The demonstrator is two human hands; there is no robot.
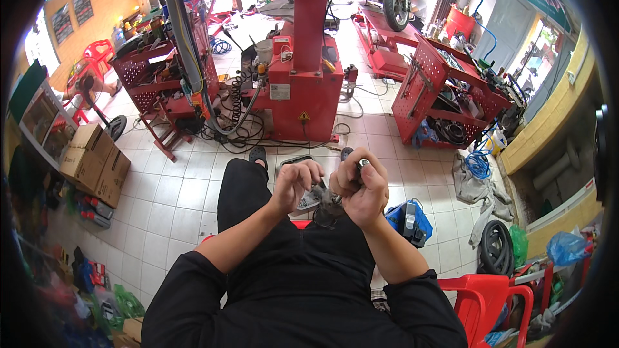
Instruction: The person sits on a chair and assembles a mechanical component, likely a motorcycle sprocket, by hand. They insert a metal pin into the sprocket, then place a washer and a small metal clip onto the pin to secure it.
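Left hand [295,183]: we have its fingers half curled, thumb near forefinger; whether they pinch anything, we cannot tell.
Right hand [365,190]: we have it closed around a small cylinder [365,163], its shiny end showing beside the thumb.
Dark metal piece [327,200]: between our hands, just below the left fingertips; which hand bears it, we cannot tell.
Handling: we would do best with a firm right grip and light left fingertips.
Tiled floor [164,190]: well below both hands; anything we drop could roll off.
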